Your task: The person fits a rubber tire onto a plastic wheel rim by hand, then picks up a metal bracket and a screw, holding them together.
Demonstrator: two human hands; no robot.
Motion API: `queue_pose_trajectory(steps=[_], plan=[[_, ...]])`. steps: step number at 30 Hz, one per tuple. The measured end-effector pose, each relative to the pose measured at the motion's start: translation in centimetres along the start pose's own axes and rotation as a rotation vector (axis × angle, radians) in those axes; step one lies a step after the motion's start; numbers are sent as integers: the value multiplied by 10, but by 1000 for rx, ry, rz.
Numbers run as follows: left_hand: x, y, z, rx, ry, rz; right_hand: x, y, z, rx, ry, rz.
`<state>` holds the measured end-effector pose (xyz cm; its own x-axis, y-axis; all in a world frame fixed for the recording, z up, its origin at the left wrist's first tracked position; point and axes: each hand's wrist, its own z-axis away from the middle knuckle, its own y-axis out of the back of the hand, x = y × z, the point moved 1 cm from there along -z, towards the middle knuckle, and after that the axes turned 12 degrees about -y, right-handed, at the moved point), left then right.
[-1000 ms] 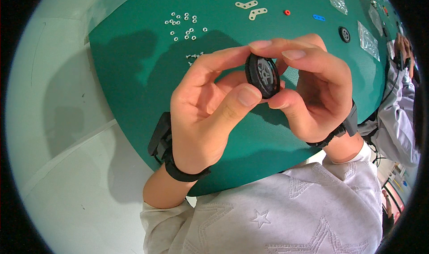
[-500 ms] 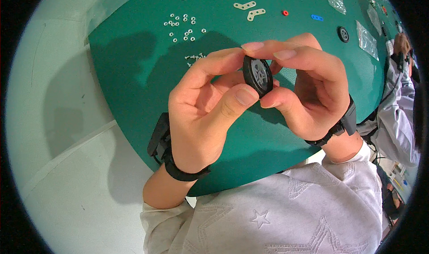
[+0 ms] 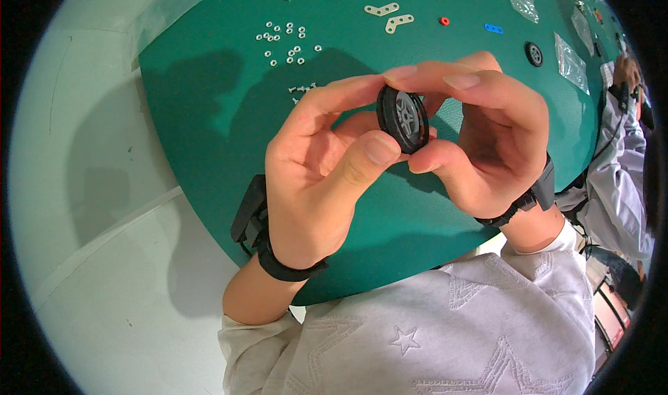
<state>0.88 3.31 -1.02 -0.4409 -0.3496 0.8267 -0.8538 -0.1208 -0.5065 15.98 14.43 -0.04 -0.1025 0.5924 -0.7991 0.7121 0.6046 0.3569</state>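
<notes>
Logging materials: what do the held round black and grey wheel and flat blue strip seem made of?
Black tyre: probably matte rubber, being dull; grey spoked hub: likely satin plastic, looking moulded. Blue strip: probably plastic, evenly coloured; finish unclear.

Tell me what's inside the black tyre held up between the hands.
Inside the tyre sits a grey spoked hub, seen at a slant. The hub's far face is turned away and covered, so anything there cannot be seen.

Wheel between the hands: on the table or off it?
Off it: the left hand pinches the wheel by its rim, raised above the green tabletop.
</notes>
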Motion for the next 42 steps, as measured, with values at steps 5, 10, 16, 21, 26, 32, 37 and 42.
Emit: queue_pose_trajectory(steps=[5,10,16,21,26,32,37,42], plan=[[-3,1,1,10,-6,16,-2,1,0,-13,-36,-3],[-5,3,2,12,-8,41,-5,-1,0,-9,-58,-14],[-8,6,2,-18,-13,52,-8,3,-1,-24,-131,0],[-1,0,-2,33,61,59,-2,6,-6,9,-48,192],[2,-3,-5,97,76,-4,-1,-2,-6,43,-48,224],[6,1,-3,113,11,-300,1,-1,-9,49,-68,117],[11,1,-1,37,-147,-541,-1,1,-4,-7,-365,-97],[11,3,-5,-45,-357,-706,-5,6,-5,35,-171,55]])
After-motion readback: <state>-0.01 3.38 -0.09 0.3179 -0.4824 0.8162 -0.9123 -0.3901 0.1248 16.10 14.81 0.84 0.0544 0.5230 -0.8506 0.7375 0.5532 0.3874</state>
